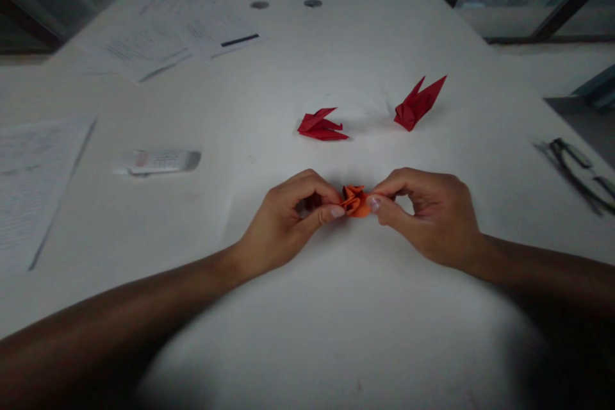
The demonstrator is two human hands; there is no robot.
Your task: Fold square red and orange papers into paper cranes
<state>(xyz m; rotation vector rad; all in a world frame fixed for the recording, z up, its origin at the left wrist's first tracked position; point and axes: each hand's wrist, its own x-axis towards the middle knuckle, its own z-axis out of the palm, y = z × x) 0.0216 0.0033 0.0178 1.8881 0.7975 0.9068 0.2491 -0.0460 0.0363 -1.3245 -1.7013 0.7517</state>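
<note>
An orange folded paper piece (356, 202) is pinched between both hands, low over the white table. My left hand (293, 218) grips its left side between thumb and forefinger. On its right side, the thumb and forefinger of my right hand (427, 214) are closed on the paper as well. Fingertips cover both ends of the piece, and its exact shape is hard to make out. Just beyond the hands lies a red origami figure (321, 125) with pointed flaps. A second red origami figure (418, 104) rests farther right, its long points angled up.
A white tube (163, 161) lies on the table (269, 333) to the left. Printed sheets (144, 45) spread across the far left, with a dark strip (240, 40) on them. Another sheet (38, 186) is at the left edge. Eyeglasses (576, 166) sit at the right.
</note>
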